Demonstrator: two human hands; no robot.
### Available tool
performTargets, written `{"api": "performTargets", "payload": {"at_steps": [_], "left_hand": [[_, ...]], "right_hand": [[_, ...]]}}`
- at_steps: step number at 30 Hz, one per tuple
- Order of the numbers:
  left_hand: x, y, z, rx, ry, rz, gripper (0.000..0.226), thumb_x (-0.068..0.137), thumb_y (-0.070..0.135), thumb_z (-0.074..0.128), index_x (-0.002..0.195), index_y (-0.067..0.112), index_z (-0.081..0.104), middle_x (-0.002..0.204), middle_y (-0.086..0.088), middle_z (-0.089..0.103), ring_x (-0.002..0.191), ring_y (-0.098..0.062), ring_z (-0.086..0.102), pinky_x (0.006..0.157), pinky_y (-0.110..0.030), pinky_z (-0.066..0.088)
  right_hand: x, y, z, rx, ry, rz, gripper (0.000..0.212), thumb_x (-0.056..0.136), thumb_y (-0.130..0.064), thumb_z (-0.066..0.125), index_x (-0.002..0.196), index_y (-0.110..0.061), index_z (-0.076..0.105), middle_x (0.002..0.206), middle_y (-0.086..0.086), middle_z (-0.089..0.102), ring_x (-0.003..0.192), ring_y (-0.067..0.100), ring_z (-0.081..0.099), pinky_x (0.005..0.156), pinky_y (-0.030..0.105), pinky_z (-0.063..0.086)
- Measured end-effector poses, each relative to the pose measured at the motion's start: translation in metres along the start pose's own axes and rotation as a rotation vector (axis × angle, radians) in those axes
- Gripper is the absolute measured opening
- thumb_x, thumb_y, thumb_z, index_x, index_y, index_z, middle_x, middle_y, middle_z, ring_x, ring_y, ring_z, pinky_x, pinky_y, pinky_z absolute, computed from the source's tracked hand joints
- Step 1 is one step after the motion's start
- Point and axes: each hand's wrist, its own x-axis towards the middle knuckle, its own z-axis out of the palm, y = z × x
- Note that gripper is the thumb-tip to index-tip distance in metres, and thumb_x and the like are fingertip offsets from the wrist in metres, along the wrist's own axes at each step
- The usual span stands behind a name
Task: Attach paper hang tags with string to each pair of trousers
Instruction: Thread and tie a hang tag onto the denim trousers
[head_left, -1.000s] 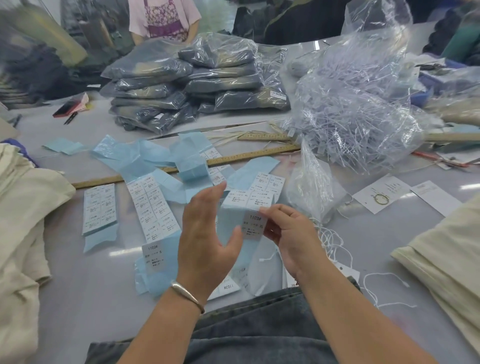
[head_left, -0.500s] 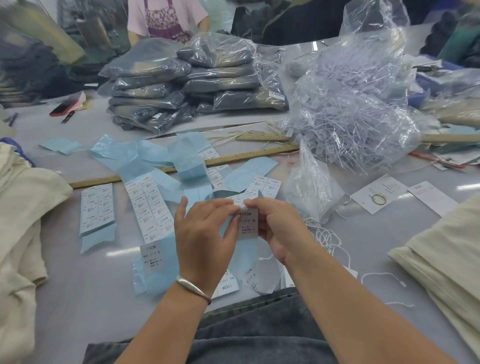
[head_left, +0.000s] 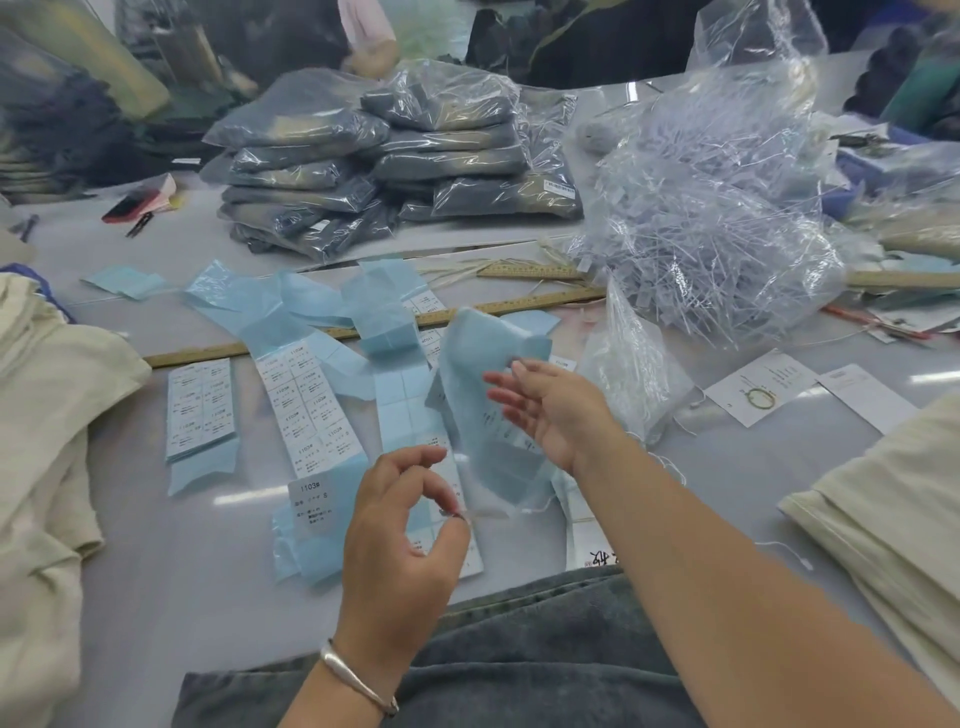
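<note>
Two hands apart, frame centre: left hand (head_left: 402, 525) pinches small peeled sticker (head_left: 457, 513), blurred; right hand (head_left: 553, 410) fingers spread, blue backing strip (head_left: 483, 395) beside it, grip unclear. Sticker light, flimsy, tacky: hold by edge. Denim trousers (head_left: 467, 675) lower centre

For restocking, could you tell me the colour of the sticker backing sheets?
Light blue backing sheets, clearest in the head view.

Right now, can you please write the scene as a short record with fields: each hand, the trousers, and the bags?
left hand: pinches something small, perhaps a sticker
right hand: fingers spread; blue backing strip beside it, contact unclear
trousers: grey denim, nearest table edge
packed bags: stacked at far side
clear bag of tag strings: right, behind a wooden ruler
</note>
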Motion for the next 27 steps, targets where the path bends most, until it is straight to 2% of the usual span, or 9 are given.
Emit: {"api": "performTargets", "payload": {"at_steps": [2,5,8,10,14,16,20,24,27], "left_hand": [[-0.001,-0.003,-0.002,-0.051,-0.016,-0.053,0.010,0.073,0.014,0.063,0.071,0.022,0.058,0.100,0.018,0.065,0.107,-0.007,0.059,0.090,-0.024,0.045],[-0.004,-0.008,-0.001,-0.214,-0.090,-0.188,0.018,0.080,0.003,0.066,0.069,0.015,0.060,0.089,0.007,0.072,0.091,-0.011,0.066,0.081,-0.026,0.053],[-0.006,-0.010,0.005,-0.397,-0.201,-0.342,0.025,0.083,-0.005,0.060,0.066,0.013,0.059,0.091,0.000,0.073,0.090,-0.013,0.067,0.078,-0.026,0.051],[-0.009,-0.011,0.011,-0.567,-0.270,-0.410,0.007,0.075,0.004,0.056,0.070,0.009,0.058,0.098,-0.007,0.073,0.100,-0.017,0.066,0.087,-0.035,0.047],[-0.010,-0.006,0.020,-1.037,-0.451,-0.508,0.057,0.057,0.004,0.050,0.111,0.010,0.065,0.118,-0.024,0.063,0.109,-0.034,0.061,0.096,-0.045,0.047],[-0.012,0.000,0.031,-0.920,-0.591,-0.413,0.086,0.059,-0.001,0.048,0.135,0.037,0.053,0.114,-0.019,0.066,0.106,-0.033,0.065,0.091,-0.038,0.051],[-0.024,0.002,0.068,-0.258,-0.638,-0.082,0.092,0.087,0.003,0.054,0.136,0.071,0.015,0.096,0.007,0.070,0.090,-0.008,0.067,0.080,-0.018,0.050],[-0.030,-0.001,0.100,0.132,-0.546,0.263,0.094,0.096,0.011,0.050,0.136,0.070,-0.011,0.102,0.014,0.068,0.087,-0.005,0.063,0.080,-0.026,0.052],[-0.032,-0.010,0.115,0.241,-0.544,0.448,0.104,0.086,0.011,0.063,0.144,0.059,-0.009,0.096,0.008,0.069,0.086,-0.014,0.064,0.070,-0.032,0.054]], "right_hand": [[-0.005,-0.004,-0.002,-0.022,-0.070,0.008,0.013,0.098,-0.009,0.052,0.106,0.000,0.052,0.098,0.018,0.068,0.077,0.023,0.068,0.059,0.025,0.057],[-0.018,-0.014,-0.022,-0.200,0.053,-0.193,0.024,0.094,-0.003,0.056,0.117,0.000,0.053,0.096,0.022,0.069,0.074,0.024,0.068,0.061,0.028,0.058],[-0.043,-0.022,-0.062,-0.338,0.159,-0.410,0.013,0.090,0.001,0.055,0.097,-0.002,0.066,0.077,0.017,0.072,0.059,0.018,0.065,0.052,0.022,0.053],[-0.060,-0.014,-0.093,-0.464,0.224,-0.443,0.014,0.088,0.002,0.056,0.087,-0.005,0.068,0.069,0.014,0.071,0.054,0.016,0.062,0.050,0.021,0.050],[-0.078,0.026,-0.142,-1.013,0.375,-0.321,0.010,0.082,-0.007,0.065,0.081,-0.017,0.068,0.073,-0.003,0.070,0.071,0.015,0.065,0.072,0.032,0.053],[-0.084,0.046,-0.154,-1.231,0.356,-0.262,0.011,0.081,-0.015,0.065,0.079,-0.025,0.065,0.079,-0.010,0.068,0.080,0.013,0.063,0.075,0.029,0.048],[-0.090,0.066,-0.162,-1.472,0.382,-0.181,0.008,0.082,-0.025,0.058,0.075,-0.028,0.054,0.081,-0.008,0.065,0.081,0.017,0.059,0.066,0.027,0.041],[-0.094,0.072,-0.159,-1.567,0.313,-0.102,0.019,0.078,-0.037,0.065,0.072,-0.027,0.050,0.087,-0.008,0.063,0.086,0.015,0.058,0.064,0.027,0.038],[-0.095,0.075,-0.158,-1.565,0.253,-0.050,0.028,0.074,-0.046,0.070,0.073,-0.028,0.048,0.084,-0.010,0.060,0.082,0.013,0.055,0.060,0.028,0.037]]}}
